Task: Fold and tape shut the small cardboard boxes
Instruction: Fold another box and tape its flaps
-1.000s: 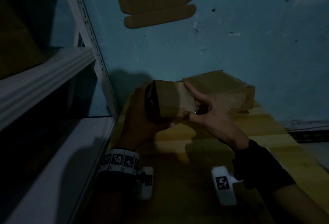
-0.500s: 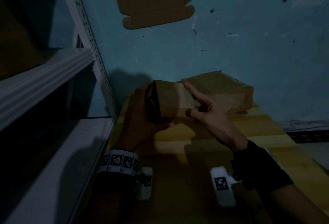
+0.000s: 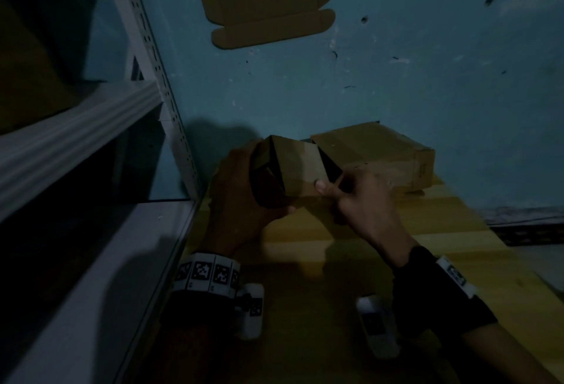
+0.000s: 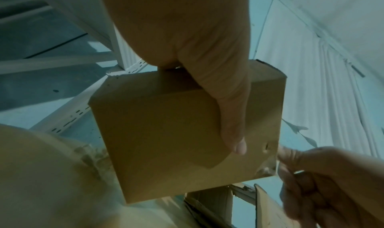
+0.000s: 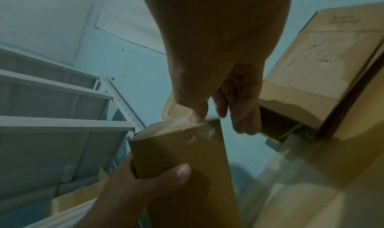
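Observation:
A small brown cardboard box [image 3: 293, 170] is held up over the wooden table [image 3: 412, 249]. My left hand [image 3: 241, 197] grips its left end, fingers behind and thumb [image 4: 230, 116] laid across the near face. My right hand [image 3: 357, 197] pinches the box's right edge, thumb [image 5: 197, 116] pressing on the near corner, the other fingers [image 5: 243, 116] curled past the right end. That end looks dark in the head view. A glossy patch like clear tape [image 4: 267, 167] shines at the corner. The box [image 5: 182, 165] also fills the right wrist view.
A larger cardboard box [image 3: 381, 157] stands behind against the blue wall. A white metal shelf rack [image 3: 91, 130] runs along the left of the table. A flat cardboard blank [image 3: 268, 2] hangs on the wall above. The room is dim.
My right index finger, earlier stretched along the box's top right edge, has drawn in; the thumb now presses the near corner. The box has turned slightly, showing its dark right end.

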Tool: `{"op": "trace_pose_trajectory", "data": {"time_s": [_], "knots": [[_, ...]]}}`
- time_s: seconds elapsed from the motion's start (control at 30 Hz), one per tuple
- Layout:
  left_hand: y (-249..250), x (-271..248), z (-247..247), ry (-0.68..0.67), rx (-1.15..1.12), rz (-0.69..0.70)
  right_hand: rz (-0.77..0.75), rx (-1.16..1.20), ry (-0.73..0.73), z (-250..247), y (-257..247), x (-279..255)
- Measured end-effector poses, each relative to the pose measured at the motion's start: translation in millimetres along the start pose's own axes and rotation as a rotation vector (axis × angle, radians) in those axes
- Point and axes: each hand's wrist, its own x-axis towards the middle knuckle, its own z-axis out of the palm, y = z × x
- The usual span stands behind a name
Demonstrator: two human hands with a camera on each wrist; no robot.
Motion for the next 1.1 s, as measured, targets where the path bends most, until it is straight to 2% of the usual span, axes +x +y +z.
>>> {"op": "trace_pose_trajectory", "data": {"time_s": [0.1,0.37,0.53,0.77,0.87,1.0,1.1], "knots": [[0.1,0.1,-2.1,-0.008,0.026,0.020,0.006,-0.058,0.021,-1.7,1.7,2.3],[5.7,-1.8,-3.2,0.008,0.048,0.044,-0.005,-0.048,-0.092,1.5,10.1,6.3],[4.2,-2.1,-1.3,0.010,0.065,0.049,-0.165,-0.155,-0.118,1.0,11.2,5.2],[8.6,-0.8,-3.0,-0.004,0.039,0.036,-0.220,-0.147,-0.077,2.0,14.2,4.0],[7.5,-1.2,-2.4,-0.014,0.017,0.027,-0.173,-0.058,-0.101,1.1,16.0,4.7],[0.5,1.3,-3.1,-0.047,-0.043,-0.047,-0.077,0.343,-0.175,-3.9,12.5,4.2],[-0.9,2.5,-3.0,-0.046,-0.060,-0.058,-0.037,0.478,-0.171,-7.8,4.3,2.3]]}}
